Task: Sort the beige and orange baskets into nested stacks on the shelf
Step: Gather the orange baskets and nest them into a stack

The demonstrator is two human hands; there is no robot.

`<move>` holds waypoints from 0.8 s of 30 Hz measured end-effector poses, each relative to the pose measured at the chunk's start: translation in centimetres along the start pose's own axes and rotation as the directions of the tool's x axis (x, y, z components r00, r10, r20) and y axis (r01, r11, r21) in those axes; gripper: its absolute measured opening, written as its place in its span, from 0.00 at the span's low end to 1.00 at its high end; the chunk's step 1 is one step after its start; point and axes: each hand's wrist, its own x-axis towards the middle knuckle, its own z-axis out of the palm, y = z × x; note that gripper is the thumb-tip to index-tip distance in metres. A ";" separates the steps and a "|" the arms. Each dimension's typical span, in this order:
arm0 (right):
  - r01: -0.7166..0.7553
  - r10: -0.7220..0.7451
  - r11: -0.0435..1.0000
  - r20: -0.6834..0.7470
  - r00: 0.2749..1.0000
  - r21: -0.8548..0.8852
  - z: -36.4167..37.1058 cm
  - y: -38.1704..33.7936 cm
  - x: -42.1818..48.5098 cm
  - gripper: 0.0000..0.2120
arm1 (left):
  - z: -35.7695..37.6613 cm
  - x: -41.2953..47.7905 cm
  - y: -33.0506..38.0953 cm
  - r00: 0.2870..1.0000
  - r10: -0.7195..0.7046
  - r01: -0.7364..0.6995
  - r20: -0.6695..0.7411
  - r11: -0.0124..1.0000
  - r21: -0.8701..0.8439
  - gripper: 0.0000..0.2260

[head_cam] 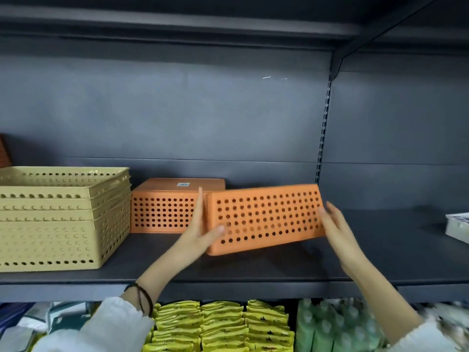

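Observation:
An orange perforated basket [266, 218] is held tilted just above the dark shelf [279, 265], its long side facing me. My left hand [200, 229] grips its left end, thumb on the front. My right hand [332, 224] holds its right end. Behind and to the left, a second orange basket [162, 207] lies upside down on the shelf, with a small label on its base. At the far left stands a nested stack of several beige baskets [61, 219], upright.
A white object [458, 227] juts in at the shelf's right edge. A slotted upright [323, 133] divides the back panel. Below the shelf lie yellow packets [220, 326] and green packs [327, 326]. A reddish item [3, 151] shows at far left.

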 end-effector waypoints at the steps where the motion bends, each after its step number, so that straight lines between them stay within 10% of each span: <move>1: 0.024 -0.023 0.999 -0.023 0.999 0.036 -0.5 -0.5 0.4 0.33 | -0.4 0.3 1.0 0.998 -0.002 -0.001 -0.068 0.999 -0.050 0.40; 4: 0.142 -0.141 0.974 -0.021 0.990 0.175 -1.2 -2.3 0.8 0.24 | -1.8 1.0 4.1 0.978 -0.062 0.035 -0.199 0.990 -0.134 0.23; 7: 0.217 -0.225 0.952 0.010 0.974 0.218 -0.7 -4.2 0.2 0.28 | -3.3 1.3 6.1 0.964 -0.127 0.021 -0.233 0.912 -0.410 0.27; 18: -0.283 0.179 0.870 0.276 0.944 0.405 1.4 -3.4 -0.3 0.21 | -4.8 -0.2 3.2 0.940 -0.053 -0.162 -0.336 0.798 -0.580 0.18; 24: -0.342 0.209 0.859 0.348 0.914 0.381 1.5 -4.0 0.9 0.22 | -4.0 1.0 2.6 0.872 -0.279 -0.055 -0.402 0.761 -0.647 0.15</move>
